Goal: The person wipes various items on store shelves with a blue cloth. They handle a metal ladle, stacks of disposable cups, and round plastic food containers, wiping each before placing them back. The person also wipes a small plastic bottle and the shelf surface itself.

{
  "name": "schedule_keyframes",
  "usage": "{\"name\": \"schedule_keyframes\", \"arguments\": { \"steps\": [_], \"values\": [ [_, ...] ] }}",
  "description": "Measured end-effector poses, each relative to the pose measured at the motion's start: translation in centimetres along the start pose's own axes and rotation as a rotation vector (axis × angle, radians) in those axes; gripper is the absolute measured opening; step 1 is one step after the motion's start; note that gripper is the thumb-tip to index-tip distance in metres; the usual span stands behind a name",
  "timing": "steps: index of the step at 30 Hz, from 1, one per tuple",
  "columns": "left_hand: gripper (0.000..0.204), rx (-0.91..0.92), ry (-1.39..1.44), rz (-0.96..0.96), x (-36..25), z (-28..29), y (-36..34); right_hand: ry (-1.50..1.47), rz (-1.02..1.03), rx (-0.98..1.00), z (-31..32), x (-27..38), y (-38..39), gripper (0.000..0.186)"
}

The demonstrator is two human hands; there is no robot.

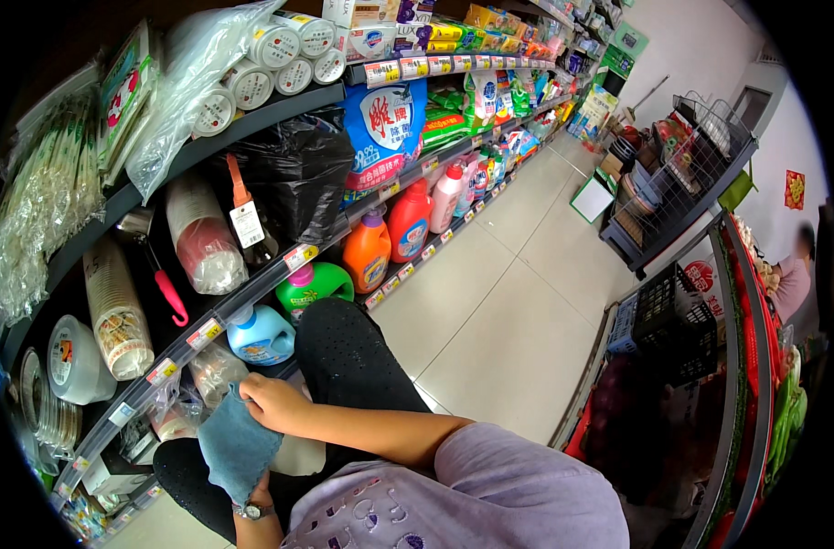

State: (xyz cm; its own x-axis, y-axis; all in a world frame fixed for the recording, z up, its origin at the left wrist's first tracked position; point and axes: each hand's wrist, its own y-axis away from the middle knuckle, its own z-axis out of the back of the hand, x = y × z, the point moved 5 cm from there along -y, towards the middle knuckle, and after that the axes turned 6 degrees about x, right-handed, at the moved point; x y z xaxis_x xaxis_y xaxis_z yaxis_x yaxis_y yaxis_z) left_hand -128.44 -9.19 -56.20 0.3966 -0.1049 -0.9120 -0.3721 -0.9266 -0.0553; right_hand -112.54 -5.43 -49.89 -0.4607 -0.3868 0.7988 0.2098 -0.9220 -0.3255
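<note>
A blue-grey cloth (237, 441) hangs over my lap, in front of the lower shelf. My right hand (272, 403) is closed on its upper edge. Below it, my left hand (260, 491), with a watch on the wrist, is against the cloth's lower end. The cloth covers its fingers, so their grip does not show. Just past the cloth, between my knees, is a pale, smooth thing (300, 456) whose kind I cannot make out. A light blue detergent bottle (260, 336) and a clear-wrapped pack (218, 373) stand on the shelf nearest my hands.
Store shelves run along my left, holding a green bottle (314, 288), an orange bottle (367, 252), a red bottle (410, 220) and stacked paper cups (118, 311). A tiled floor (490, 302) stretches ahead. At right stand a wire cart (687, 178), a black crate (668, 320) and a person (792, 274).
</note>
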Motion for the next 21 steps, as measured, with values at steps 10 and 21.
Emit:
{"name": "schedule_keyframes", "arguments": {
  "steps": [10,21],
  "values": [
    [0.057,0.130,0.607,-0.020,-0.2,-1.4,-0.5,0.096,-0.009,0.119,-0.8,1.0,0.3,0.017],
    [0.045,0.205,0.596,-0.098,-1.2,-1.5,-1.2,0.020,-0.064,-0.166,4.6,0.5,-0.2,0.026]
  ]
}}
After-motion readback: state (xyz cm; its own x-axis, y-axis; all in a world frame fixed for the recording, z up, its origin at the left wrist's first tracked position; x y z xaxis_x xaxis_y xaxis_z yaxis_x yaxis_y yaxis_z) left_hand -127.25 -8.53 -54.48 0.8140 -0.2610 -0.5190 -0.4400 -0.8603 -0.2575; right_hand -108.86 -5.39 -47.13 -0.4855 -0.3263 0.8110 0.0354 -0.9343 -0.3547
